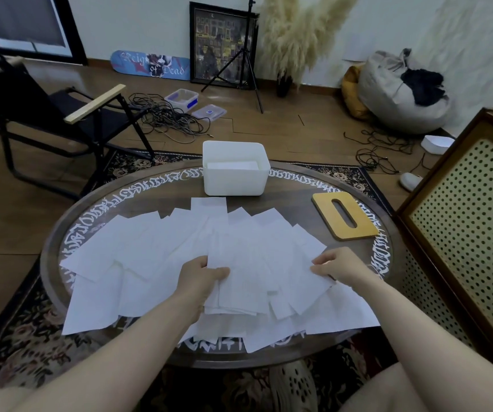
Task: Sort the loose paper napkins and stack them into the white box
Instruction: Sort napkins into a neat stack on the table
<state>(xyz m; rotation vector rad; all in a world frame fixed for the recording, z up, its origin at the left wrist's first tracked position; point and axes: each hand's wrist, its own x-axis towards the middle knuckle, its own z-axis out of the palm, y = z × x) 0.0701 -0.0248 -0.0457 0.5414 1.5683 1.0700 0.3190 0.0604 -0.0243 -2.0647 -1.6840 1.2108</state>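
Observation:
Several loose white paper napkins lie fanned out and overlapping across the round table. My left hand grips a small bunch of napkins near the middle of the spread, thumb on top. My right hand pinches the right edge of a napkin beside that bunch. The white box stands at the far edge of the table, open at the top, with a few flat napkins lying inside.
A yellow wooden lid with a slot lies on the table to the right of the box. A wooden cabinet with a perforated panel stands close on the right. A black folding chair and cables are on the floor beyond.

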